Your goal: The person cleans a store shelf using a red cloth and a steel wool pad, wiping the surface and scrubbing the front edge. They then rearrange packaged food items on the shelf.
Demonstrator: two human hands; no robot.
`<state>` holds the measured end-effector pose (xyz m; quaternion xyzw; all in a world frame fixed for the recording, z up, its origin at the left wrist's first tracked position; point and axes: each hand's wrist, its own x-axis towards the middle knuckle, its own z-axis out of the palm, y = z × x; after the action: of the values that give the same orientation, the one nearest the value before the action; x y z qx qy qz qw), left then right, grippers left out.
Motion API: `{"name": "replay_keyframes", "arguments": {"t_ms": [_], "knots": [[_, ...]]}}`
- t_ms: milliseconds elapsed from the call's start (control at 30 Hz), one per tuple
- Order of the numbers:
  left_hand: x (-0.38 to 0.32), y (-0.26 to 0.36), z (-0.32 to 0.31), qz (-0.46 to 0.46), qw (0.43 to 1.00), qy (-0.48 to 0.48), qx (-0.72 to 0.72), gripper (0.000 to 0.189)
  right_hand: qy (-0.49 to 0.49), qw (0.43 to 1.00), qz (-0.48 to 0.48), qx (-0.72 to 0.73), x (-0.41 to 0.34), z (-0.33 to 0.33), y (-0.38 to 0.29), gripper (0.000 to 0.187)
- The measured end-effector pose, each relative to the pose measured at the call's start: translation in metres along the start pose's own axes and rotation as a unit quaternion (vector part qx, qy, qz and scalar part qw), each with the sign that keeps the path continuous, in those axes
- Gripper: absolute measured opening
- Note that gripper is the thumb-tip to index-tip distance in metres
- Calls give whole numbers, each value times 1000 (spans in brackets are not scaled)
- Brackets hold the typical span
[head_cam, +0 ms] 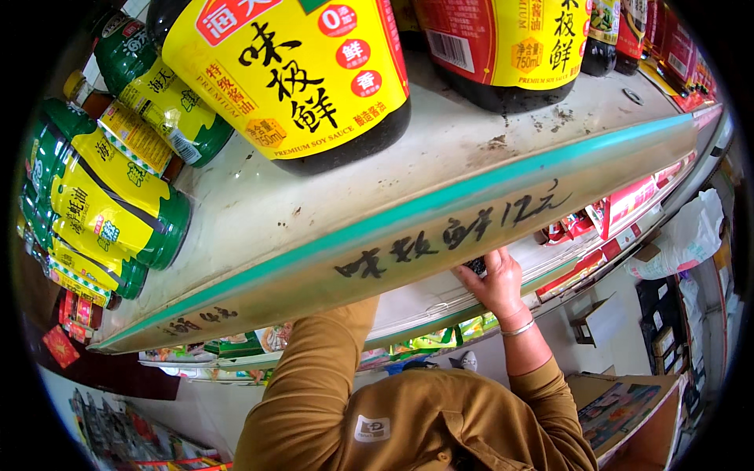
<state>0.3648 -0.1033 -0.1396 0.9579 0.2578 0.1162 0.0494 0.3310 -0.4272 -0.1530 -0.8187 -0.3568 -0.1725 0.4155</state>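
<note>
My right hand (499,282) reaches onto a lower white shelf (424,303), with its thumb and fingers around a dark, speckled object (476,266) that is mostly hidden by the upper shelf's edge. A metal bangle (518,328) circles the right wrist. My left forearm (330,335), in a brown sleeve, goes under the upper shelf, and the left hand is out of view. Above both arms, the upper shelf (353,197) holds two large soy sauce bottles (288,76) (506,47) with yellow labels. Handwriting marks the shelf's front strip (400,253).
Green-capped oyster sauce bottles (106,194) lean at the left of the upper shelf. More bottles (671,47) stand far right. Coloured packets (447,335) line a shelf below. A cardboard box (636,412) and a white plastic bag (683,235) are at the right.
</note>
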Motion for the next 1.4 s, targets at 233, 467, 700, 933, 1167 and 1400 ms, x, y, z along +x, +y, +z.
{"name": "replay_keyframes", "arguments": {"t_ms": [233,467,700,933,1167,1400], "knots": [[-4,8,3,12,1000,1,-3,35,2,1000,-11,-15,1,1,0,61],[0,9,1,17,1000,2,-5,34,-5,1000,10,-14,-2,-2,1,61],[-1,7,1,17,1000,2,-1,34,-20,1000,12,-16,0,2,1,60],[0,14,1,29,1000,2,-6,33,-13,1000,14,-14,2,-4,-3,59],[-4,16,1,37,999,5,-5,33,0,1000,7,-13,2,-5,-5,59],[-28,24,-5,74,997,29,-1,33,5,1000,-1,-8,2,-3,-5,59]]}}
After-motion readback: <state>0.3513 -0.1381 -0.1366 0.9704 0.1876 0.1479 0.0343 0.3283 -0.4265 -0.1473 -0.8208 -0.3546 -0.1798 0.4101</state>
